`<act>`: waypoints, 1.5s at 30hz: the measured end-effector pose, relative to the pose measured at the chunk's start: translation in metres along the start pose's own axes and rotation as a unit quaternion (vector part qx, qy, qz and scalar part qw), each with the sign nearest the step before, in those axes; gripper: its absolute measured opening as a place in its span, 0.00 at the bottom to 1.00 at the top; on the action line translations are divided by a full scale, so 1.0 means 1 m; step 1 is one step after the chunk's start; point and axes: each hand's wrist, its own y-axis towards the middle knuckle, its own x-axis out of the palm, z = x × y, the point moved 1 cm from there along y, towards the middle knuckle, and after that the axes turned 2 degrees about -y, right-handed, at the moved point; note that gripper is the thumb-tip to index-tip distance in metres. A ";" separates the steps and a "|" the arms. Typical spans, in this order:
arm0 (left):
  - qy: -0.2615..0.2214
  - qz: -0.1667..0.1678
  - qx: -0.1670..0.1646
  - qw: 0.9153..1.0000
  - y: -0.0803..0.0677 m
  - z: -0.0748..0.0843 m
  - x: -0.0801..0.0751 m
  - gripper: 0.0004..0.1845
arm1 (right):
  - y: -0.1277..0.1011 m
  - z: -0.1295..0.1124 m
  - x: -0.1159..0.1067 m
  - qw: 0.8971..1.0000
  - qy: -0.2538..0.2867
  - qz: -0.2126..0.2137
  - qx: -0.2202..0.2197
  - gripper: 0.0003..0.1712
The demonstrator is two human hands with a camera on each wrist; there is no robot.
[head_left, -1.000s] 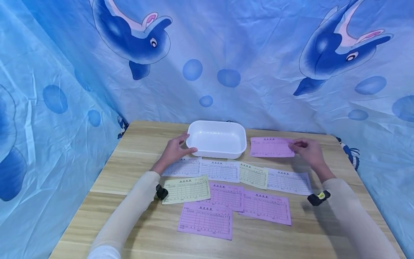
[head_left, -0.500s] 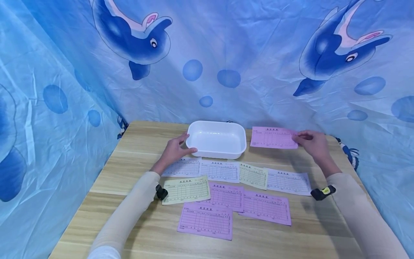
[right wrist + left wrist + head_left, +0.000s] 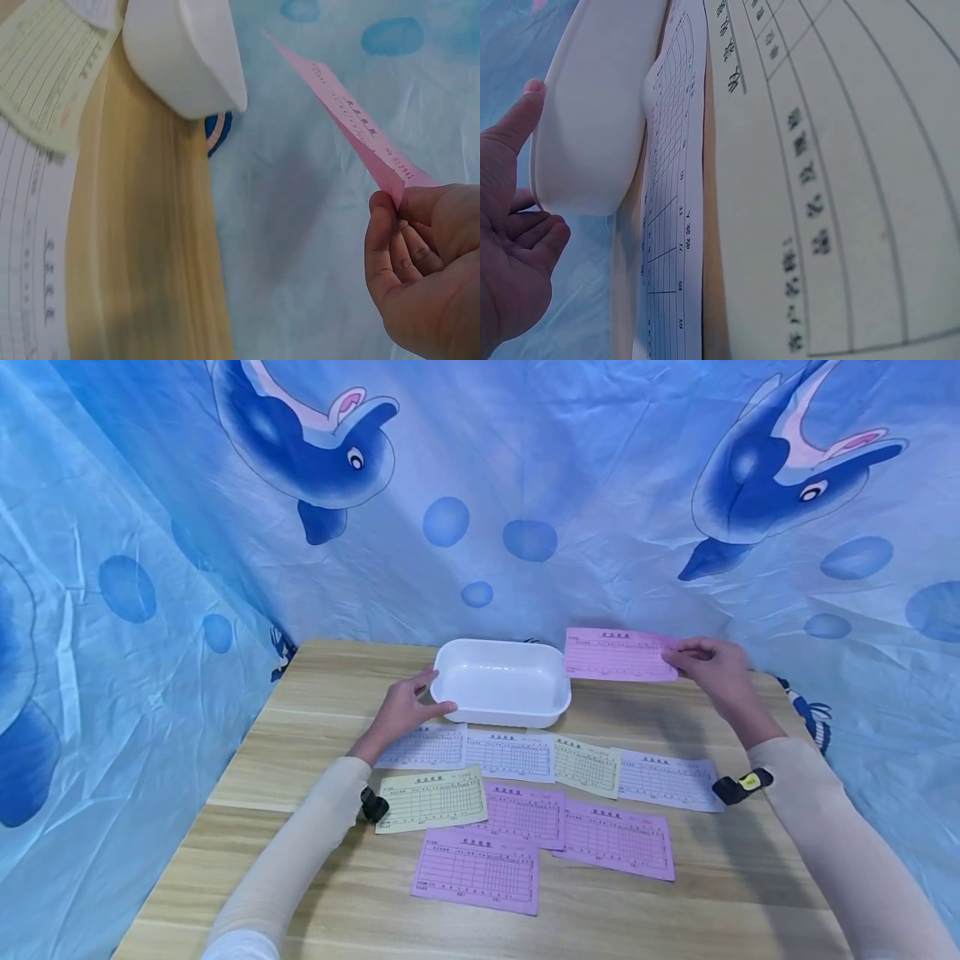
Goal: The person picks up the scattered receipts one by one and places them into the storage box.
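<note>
My right hand (image 3: pixel 712 668) pinches a pink printed slip (image 3: pixel 618 653) by its right end, raised above the table beside the white plastic tray (image 3: pixel 558 714). In the right wrist view the slip (image 3: pixel 360 124) bends slightly, thumb and forefinger meeting on its near end. At the tray's left end, my left hand (image 3: pixel 407 703) grips the rim, thumb toward the front and fingers behind. The left wrist view has that hand (image 3: pixel 514 225) at the tray's wall (image 3: pixel 592 112). Nothing lies inside the tray.
In front of the tray runs a row of white slips (image 3: pixel 510 758) and a pale green slip (image 3: pixel 588 768). Nearer lie another green slip (image 3: pixel 433 800) and several pink slips (image 3: pixel 480 870), partly overlapping. A blue dolphin-print cloth (image 3: pixel 495 468) hangs behind the wooden table (image 3: pixel 285 860).
My right hand has raised the pink slip and carried it back, then left to the tray's right rim. The left hand and the tray have stayed in place.
</note>
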 end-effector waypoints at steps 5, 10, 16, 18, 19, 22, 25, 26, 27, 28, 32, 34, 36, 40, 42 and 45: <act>-0.005 0.001 0.004 1.000 0.000 -0.001 0.000 0.53 | 0.004 -0.017 0.015 1.000 0.024 -0.014 -0.004 0.26; -0.012 0.005 0.001 1.000 0.000 -0.002 0.000 0.52 | 0.008 -0.028 0.033 0.998 0.059 -0.024 -0.004 0.24; -0.012 0.005 -0.003 1.000 -0.001 -0.003 0.000 0.52 | 0.012 -0.035 0.057 0.992 0.120 -0.032 0.013 0.22; -0.010 0.005 -0.002 1.000 -0.001 -0.002 0.000 0.52 | 0.013 -0.037 0.065 0.989 0.141 -0.036 0.020 0.22; -0.009 0.005 -0.001 1.000 -0.001 -0.002 0.000 0.52 | 0.014 -0.037 0.068 0.988 0.150 -0.037 0.022 0.22; -0.005 0.006 -0.002 1.000 -0.001 -0.002 0.000 0.51 | 0.016 -0.040 0.081 0.986 0.160 -0.040 0.027 0.22; -0.002 0.008 -0.007 1.000 0.000 -0.002 -0.001 0.51 | 0.017 -0.042 0.095 0.986 0.160 -0.046 0.033 0.22; -0.001 0.008 -0.009 1.000 0.000 -0.002 -0.001 0.52 | 0.017 -0.043 0.099 0.986 0.158 -0.048 0.035 0.21; 0.000 0.008 -0.010 1.000 0.000 -0.002 -0.001 0.52 | 0.018 -0.043 0.104 0.986 0.158 -0.049 0.036 0.21; 0.001 0.007 -0.011 1.000 0.000 -0.002 -0.001 0.52 | 0.019 -0.044 0.108 0.985 0.158 -0.051 0.037 0.21; 0.002 0.003 -0.013 1.000 0.000 -0.002 -0.001 0.53 | 0.021 -0.044 0.123 0.984 0.166 -0.053 0.039 0.20; 0.002 0.002 -0.012 1.000 0.001 -0.002 -0.001 0.53 | 0.022 -0.045 0.130 0.984 0.169 -0.052 0.037 0.20; 0.002 0.003 -0.011 1.000 0.001 -0.002 -0.001 0.52 | 0.022 -0.047 0.137 0.984 0.169 -0.051 0.035 0.20; -0.001 0.005 -0.007 1.000 0.000 -0.001 -0.001 0.50 | 0.021 -0.051 0.152 0.987 0.148 -0.051 0.037 0.19; -0.005 0.005 -0.005 1.000 0.000 -0.001 -0.001 0.50 | 0.020 -0.052 0.159 0.988 0.140 -0.052 0.043 0.19; -0.008 0.004 -0.003 1.000 0.000 -0.001 0.000 0.50 | 0.020 -0.052 0.169 0.987 0.142 -0.052 0.048 0.17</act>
